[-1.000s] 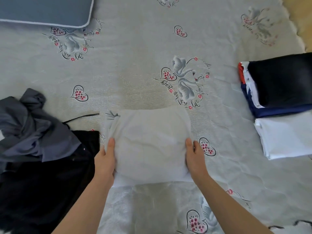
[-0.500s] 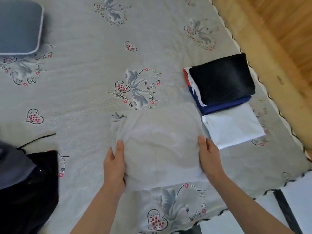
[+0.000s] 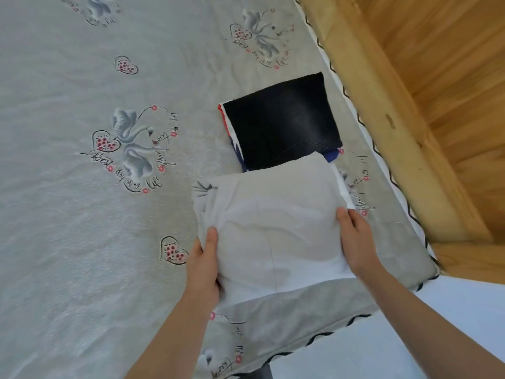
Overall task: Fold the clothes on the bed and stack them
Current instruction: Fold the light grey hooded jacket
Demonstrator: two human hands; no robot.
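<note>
A folded white garment (image 3: 273, 222) is held between both hands near the bed's right front corner. My left hand (image 3: 203, 259) grips its left edge, thumb on top. My right hand (image 3: 355, 239) grips its right edge, thumb on top. It now covers almost all of a folded white piece (image 3: 345, 191), of which only a thin strip shows at the right. Just behind lies a stack topped by a folded black garment (image 3: 284, 132), with blue, white and red layers showing at its left edge.
The grey bedspread (image 3: 82, 214) with swan and heart prints stretches to the left and back. The bed's scalloped edge (image 3: 382, 165) runs along the right, with a wooden floor (image 3: 451, 91) beyond it. Pale floor shows at the lower right.
Both hands carried the folded white garment to the right, over the folded white piece beside the dark stack. The view swung right, so the unfolded dark clothes at the left left the frame.
</note>
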